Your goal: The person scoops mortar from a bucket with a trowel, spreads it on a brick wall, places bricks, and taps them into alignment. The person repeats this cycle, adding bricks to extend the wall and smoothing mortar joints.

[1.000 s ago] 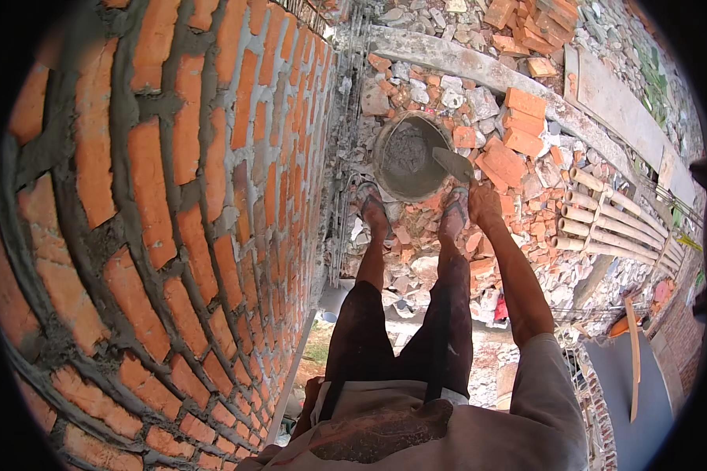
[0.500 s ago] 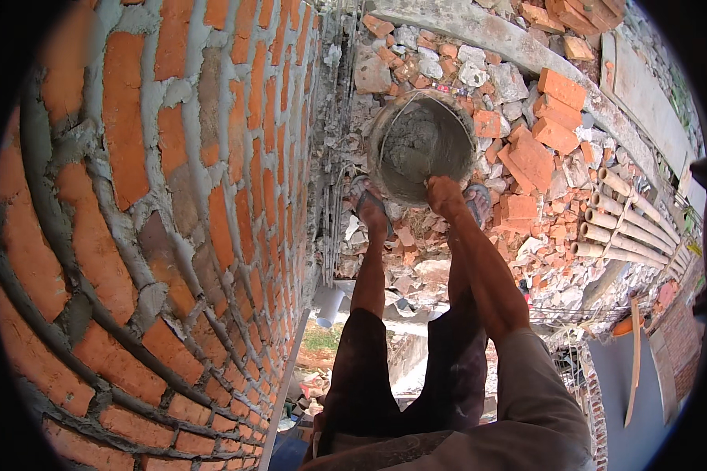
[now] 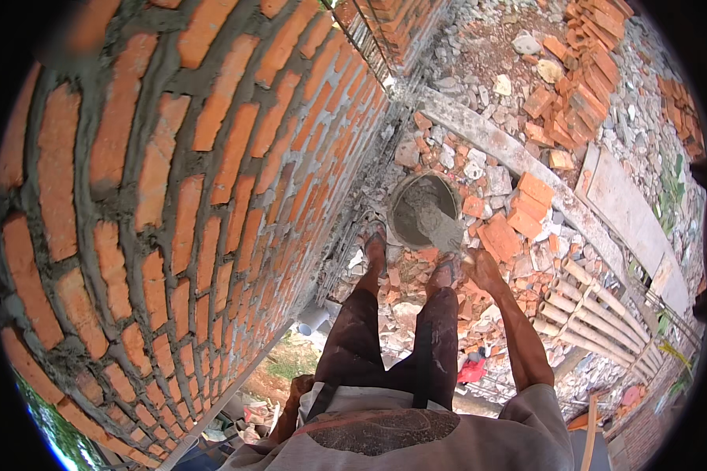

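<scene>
A trowel heaped with wet grey mortar (image 3: 445,232) is in my right hand (image 3: 483,272), whose fingers are wrapped round its handle. The loaded blade is over the right rim of a round bucket (image 3: 390,216). More mortar (image 3: 428,196) lies inside that bucket, which stands on rubble just beyond my feet. Beside my left hip is my left hand (image 3: 297,388), low and in shadow; its fingers are too unclear to read, and nothing shows in it.
A brick wall (image 3: 184,220) with grey mortar joints rises along my left. Loose red bricks (image 3: 530,204) lie right of the bucket, before a long concrete beam (image 3: 518,165). Tied bamboo poles (image 3: 589,318) lie at the right. A larger brick pile (image 3: 581,102) is farther off.
My right hand has drawn back from the bucket and moved right, lifting mortar on the trowel. The view has shifted, showing more wall and ground. My left hand has come into view.
</scene>
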Available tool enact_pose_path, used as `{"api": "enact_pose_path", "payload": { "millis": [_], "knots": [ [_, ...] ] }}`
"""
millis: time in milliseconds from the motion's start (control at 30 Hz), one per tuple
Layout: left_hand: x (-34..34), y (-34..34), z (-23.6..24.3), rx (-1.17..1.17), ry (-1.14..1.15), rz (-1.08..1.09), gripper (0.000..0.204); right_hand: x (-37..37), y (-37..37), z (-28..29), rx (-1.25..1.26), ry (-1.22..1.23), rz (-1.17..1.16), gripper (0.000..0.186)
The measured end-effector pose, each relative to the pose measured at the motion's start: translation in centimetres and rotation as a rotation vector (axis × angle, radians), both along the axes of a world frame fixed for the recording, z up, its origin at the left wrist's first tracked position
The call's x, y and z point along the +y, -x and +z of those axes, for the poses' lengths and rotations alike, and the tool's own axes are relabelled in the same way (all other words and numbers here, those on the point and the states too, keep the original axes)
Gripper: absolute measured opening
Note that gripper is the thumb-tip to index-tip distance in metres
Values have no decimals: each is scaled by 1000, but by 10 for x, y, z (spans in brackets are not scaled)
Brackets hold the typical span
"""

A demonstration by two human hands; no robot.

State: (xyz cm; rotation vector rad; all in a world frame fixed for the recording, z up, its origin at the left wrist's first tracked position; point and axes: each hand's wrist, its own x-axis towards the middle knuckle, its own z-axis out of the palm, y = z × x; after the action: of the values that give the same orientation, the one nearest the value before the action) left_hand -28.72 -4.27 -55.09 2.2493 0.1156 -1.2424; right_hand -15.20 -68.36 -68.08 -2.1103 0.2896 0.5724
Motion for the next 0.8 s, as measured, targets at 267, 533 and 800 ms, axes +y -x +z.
{"api": "enact_pose_path", "payload": {
  "millis": [267,533,800],
  "knots": [
    [-100,56,-22,-328,695,765,42,-29,-90,376,234,-99,236,34],
    [-116,3,-54,-685,213,321,33,94,-192,601,-40,-301,488,29],
    [-82,-38,-38,-570,205,581,28,231,-268,685,-1250,227,730,36]
  ]
}}
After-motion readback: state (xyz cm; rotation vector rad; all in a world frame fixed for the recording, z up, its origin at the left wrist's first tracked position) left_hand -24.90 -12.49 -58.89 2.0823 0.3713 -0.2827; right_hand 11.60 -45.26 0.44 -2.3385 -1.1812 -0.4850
